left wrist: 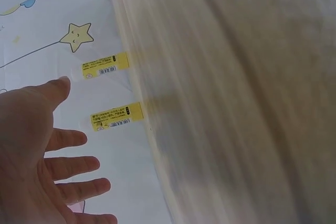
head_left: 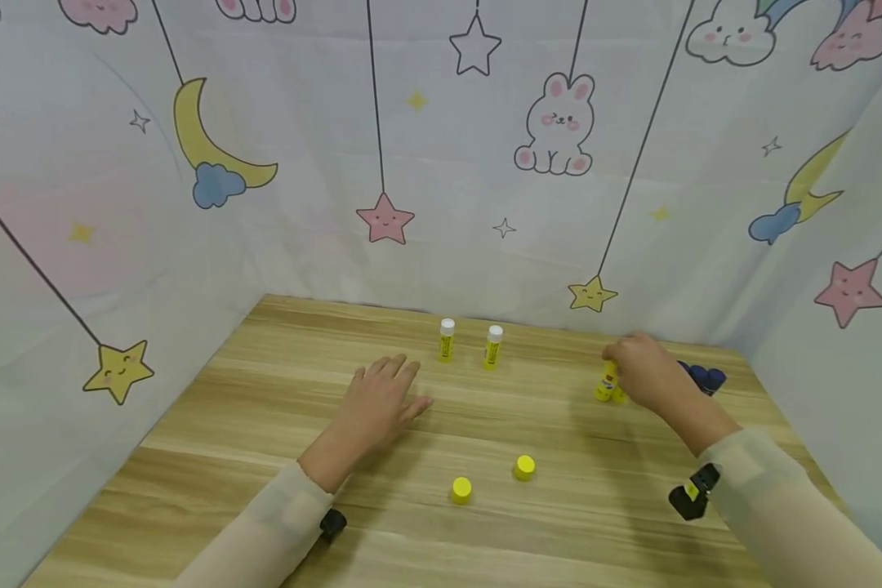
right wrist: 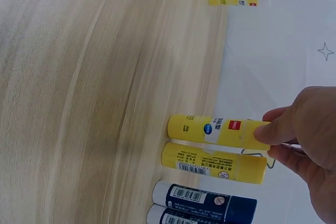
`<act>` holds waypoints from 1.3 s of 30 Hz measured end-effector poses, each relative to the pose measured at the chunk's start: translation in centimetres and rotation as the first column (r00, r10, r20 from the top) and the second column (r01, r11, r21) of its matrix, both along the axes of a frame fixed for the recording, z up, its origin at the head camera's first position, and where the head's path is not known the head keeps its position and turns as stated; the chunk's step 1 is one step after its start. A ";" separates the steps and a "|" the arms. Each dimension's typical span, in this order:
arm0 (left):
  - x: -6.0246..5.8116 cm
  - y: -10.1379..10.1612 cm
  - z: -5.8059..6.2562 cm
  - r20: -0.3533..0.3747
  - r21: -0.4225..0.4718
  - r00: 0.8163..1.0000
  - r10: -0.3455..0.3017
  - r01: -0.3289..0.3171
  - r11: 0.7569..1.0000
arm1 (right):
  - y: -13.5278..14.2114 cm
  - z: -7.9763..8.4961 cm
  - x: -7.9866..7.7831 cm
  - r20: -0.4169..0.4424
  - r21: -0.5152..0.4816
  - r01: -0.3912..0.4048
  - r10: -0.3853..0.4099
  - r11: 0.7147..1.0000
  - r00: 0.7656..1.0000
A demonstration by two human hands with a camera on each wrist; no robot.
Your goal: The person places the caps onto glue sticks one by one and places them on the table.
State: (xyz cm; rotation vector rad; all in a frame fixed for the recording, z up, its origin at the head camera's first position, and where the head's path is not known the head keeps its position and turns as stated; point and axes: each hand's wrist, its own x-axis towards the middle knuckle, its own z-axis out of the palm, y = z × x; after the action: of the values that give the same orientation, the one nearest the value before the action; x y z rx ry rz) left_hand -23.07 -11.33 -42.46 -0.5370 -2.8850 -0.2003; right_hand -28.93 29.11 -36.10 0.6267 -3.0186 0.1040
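My right hand (head_left: 643, 371) pinches the capped top of a yellow glue stick (right wrist: 215, 129) between thumb and fingers. That stick stands upright, close beside another capped yellow glue stick (right wrist: 210, 162). Two yellow glue sticks with white tops, a left one (head_left: 447, 341) and a right one (head_left: 493, 349), stand apart near the back edge, without yellow caps. My left hand (head_left: 375, 404) hovers over the table to their front left, fingers spread, holding nothing. On the nearer tabletop lie two loose yellow caps, one left (head_left: 461, 490) and one right (head_left: 524, 468).
Several navy glue sticks (head_left: 698, 376) stand in a group just right of my right hand, partly hidden by it. The wooden table (head_left: 265, 392) is bordered by a white printed cloth (head_left: 323, 261) at the back and both sides.
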 end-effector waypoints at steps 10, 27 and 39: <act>0.2 0.4 -0.2 0.006 0.034 1.000 -0.004 0.004 0.999 | 0.4 -0.3 0.0 -0.001 0.020 -0.010 0.010 1.000 1.000; -0.8 1.5 -0.2 -0.024 0.036 0.999 -0.029 0.030 0.999 | -2.4 -1.0 5.4 -0.103 -0.218 -0.046 0.024 0.975 0.994; -3.9 2.8 -1.1 0.147 0.169 0.987 0.062 -0.087 0.982 | -6.7 -2.6 10.6 -0.049 -0.275 -0.040 0.028 0.961 0.998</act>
State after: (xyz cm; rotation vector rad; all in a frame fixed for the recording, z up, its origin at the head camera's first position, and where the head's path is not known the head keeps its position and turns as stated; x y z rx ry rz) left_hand -26.92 -8.56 -43.54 -0.3969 -2.9775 -0.4939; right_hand -18.35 22.42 -38.68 0.6432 -2.8740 0.4957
